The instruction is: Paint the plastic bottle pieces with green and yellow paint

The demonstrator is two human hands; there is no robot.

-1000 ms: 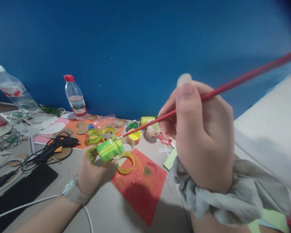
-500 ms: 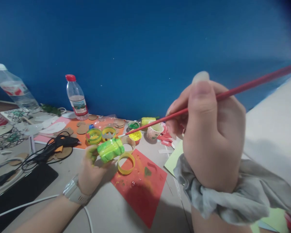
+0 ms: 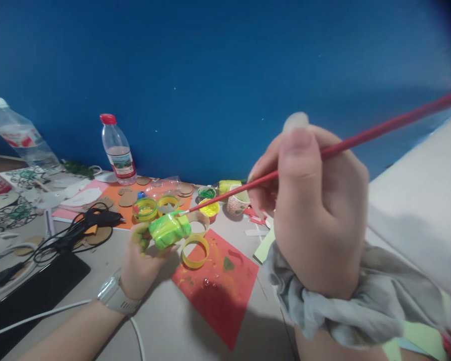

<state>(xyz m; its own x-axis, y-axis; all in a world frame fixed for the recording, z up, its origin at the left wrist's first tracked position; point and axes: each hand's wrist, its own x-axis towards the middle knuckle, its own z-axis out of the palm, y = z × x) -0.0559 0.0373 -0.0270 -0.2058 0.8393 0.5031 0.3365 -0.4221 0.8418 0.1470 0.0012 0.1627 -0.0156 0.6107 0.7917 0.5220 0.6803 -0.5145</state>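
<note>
My left hand (image 3: 145, 260), with paint on its fingers, grips a bright green and yellow painted piece (image 3: 169, 230) left of the red sheet. A long red paintbrush (image 3: 263, 179) is pinched in my right hand (image 3: 315, 200), close to the camera at the right. The brush's tip touches the upper right of the painted piece. Two yellow rings lie beside that piece: a bright one (image 3: 195, 252) on the edge of the red sheet (image 3: 225, 306) and a paler one (image 3: 200, 224) behind it. Yellow paint (image 3: 209, 208) and green paint (image 3: 206, 193) stand in small cups behind them.
A red-capped bottle (image 3: 120, 155) and a larger bottle (image 3: 26, 138) stand near the blue wall. At the left lie a black glue gun (image 3: 97, 218), a phone (image 3: 37, 301) and cables. A patterned paper cup (image 3: 237, 203) stands behind the brush.
My right hand has moved slightly left with the brush, and its tip now meets the painted piece. The painted piece in my left hand has turned slightly.
</note>
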